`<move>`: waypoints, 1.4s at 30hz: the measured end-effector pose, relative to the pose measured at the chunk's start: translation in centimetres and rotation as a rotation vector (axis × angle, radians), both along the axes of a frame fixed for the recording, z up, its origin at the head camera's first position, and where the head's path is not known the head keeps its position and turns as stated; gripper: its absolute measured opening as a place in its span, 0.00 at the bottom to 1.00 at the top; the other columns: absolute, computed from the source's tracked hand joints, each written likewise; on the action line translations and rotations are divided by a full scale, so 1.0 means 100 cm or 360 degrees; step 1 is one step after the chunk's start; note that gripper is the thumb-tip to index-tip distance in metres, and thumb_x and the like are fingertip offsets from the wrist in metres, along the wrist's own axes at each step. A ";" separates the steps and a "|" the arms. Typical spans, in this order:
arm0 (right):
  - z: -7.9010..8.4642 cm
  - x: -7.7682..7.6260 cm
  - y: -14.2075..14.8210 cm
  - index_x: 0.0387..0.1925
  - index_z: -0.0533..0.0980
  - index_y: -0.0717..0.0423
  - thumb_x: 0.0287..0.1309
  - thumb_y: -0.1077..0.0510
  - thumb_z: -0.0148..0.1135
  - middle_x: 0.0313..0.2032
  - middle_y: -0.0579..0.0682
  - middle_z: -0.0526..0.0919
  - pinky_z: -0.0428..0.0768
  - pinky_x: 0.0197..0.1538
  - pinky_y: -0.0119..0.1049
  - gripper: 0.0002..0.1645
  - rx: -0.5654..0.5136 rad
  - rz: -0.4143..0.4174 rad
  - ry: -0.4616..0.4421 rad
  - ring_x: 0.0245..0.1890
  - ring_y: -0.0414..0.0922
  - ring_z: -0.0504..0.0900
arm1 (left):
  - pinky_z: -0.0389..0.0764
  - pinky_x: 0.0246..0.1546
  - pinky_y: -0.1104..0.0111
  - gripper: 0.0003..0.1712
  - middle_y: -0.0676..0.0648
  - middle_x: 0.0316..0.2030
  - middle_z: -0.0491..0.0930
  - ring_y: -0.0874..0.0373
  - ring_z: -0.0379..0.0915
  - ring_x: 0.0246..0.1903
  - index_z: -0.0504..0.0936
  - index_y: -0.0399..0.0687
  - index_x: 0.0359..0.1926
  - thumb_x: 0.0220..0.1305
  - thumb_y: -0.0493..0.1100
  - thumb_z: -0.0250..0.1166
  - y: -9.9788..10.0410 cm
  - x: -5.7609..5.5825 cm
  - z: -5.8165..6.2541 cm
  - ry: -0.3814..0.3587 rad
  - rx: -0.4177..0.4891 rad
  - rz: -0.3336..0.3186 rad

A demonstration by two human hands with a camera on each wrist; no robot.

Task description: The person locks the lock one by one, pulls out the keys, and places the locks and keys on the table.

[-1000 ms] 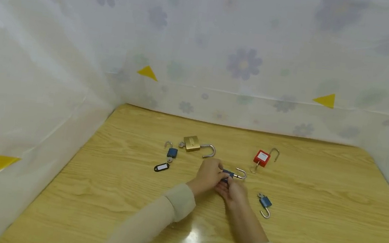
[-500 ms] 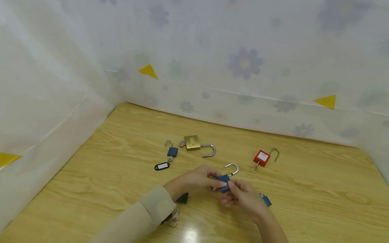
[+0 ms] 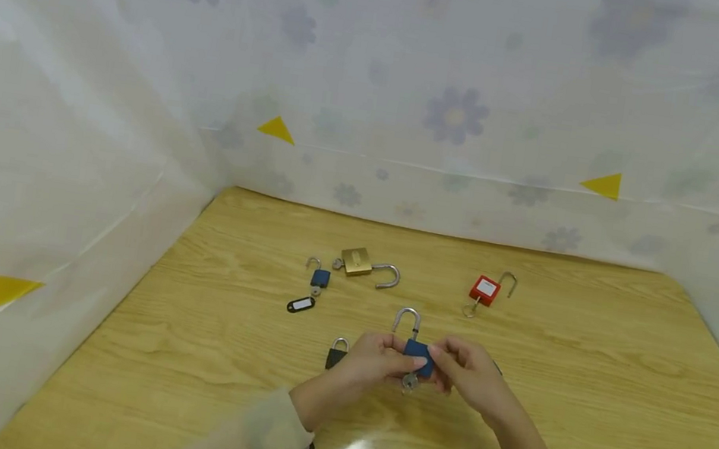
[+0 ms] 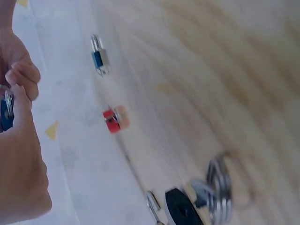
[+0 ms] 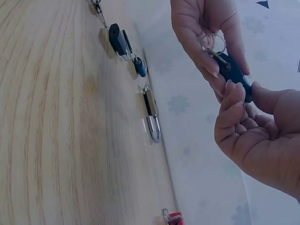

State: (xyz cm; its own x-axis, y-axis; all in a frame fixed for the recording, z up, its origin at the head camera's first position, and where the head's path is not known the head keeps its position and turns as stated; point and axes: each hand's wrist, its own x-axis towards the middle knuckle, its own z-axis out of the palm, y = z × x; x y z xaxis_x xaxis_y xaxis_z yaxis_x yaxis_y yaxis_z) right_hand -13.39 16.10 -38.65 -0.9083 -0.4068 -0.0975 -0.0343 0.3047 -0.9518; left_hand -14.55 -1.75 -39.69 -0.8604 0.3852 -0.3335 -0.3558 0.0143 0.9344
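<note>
Both hands hold a blue padlock (image 3: 418,357) between them over the middle of the table. Its silver shackle (image 3: 408,318) is open and points away from me. A key on a ring (image 3: 409,382) hangs at the near end of the lock. My left hand (image 3: 371,360) grips the body from the left, thumb across its face. From the other side, my right hand (image 3: 474,379) pinches the edge with thumb and fingers. In the right wrist view the padlock (image 5: 234,75) sits between both hands' fingertips, its key ring (image 5: 213,44) at the upper end.
Farther back lie an open brass padlock (image 3: 356,262), a red padlock (image 3: 484,290) and a small blue padlock (image 3: 320,278) with a black tag (image 3: 301,304). A black padlock (image 3: 337,358) lies beside my left wrist. Another blue padlock (image 4: 97,58) shows in the left wrist view.
Both hands have drawn the blue padlock toward me. It has turned, so its shackle, once pointing right, now points away. The black padlock has come into view beside the left wrist.
</note>
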 end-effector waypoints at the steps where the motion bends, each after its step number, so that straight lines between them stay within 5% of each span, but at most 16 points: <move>1: 0.000 0.002 -0.001 0.36 0.70 0.69 0.65 0.52 0.46 0.22 0.47 0.73 0.75 0.23 0.32 0.20 0.0002 -0.0006 0.0009 0.20 0.35 0.71 | 0.82 0.35 0.69 0.15 0.37 0.37 0.82 0.57 0.81 0.33 0.74 0.33 0.42 0.56 0.39 0.63 0.000 0.004 0.000 -0.0009 0.0025 0.0022; 7: -0.001 0.008 -0.002 0.34 0.71 0.70 0.65 0.56 0.47 0.20 0.46 0.73 0.74 0.20 0.31 0.18 -0.0029 0.0018 0.0110 0.18 0.35 0.70 | 0.82 0.36 0.69 0.14 0.38 0.37 0.82 0.56 0.82 0.33 0.72 0.34 0.41 0.56 0.37 0.63 0.001 0.015 -0.001 -0.0074 0.0144 0.0086; 24: -0.005 0.018 -0.004 0.35 0.72 0.71 0.62 0.56 0.51 0.19 0.46 0.73 0.73 0.20 0.29 0.17 0.0031 -0.0075 0.0089 0.17 0.34 0.70 | 0.81 0.37 0.72 0.17 0.34 0.44 0.79 0.51 0.80 0.40 0.74 0.30 0.49 0.60 0.35 0.58 -0.003 0.028 -0.006 -0.0119 0.0321 -0.0003; 33: 0.031 0.007 -0.021 0.40 0.74 0.62 0.62 0.51 0.51 0.20 0.50 0.73 0.65 0.17 0.29 0.17 0.0241 -0.0426 0.0255 0.16 0.37 0.66 | 0.82 0.38 0.68 0.17 0.34 0.40 0.81 0.55 0.82 0.33 0.75 0.31 0.47 0.58 0.35 0.60 -0.001 0.032 -0.003 -0.0067 0.0320 0.0087; 42: 0.044 -0.001 -0.054 0.43 0.75 0.59 0.64 0.51 0.48 0.12 0.44 0.63 0.60 0.16 0.28 0.17 0.0497 -0.0221 0.0287 0.12 0.37 0.60 | 0.81 0.32 0.74 0.15 0.35 0.36 0.82 0.62 0.81 0.28 0.78 0.28 0.43 0.56 0.34 0.62 0.002 0.037 -0.005 0.0059 0.0307 0.0135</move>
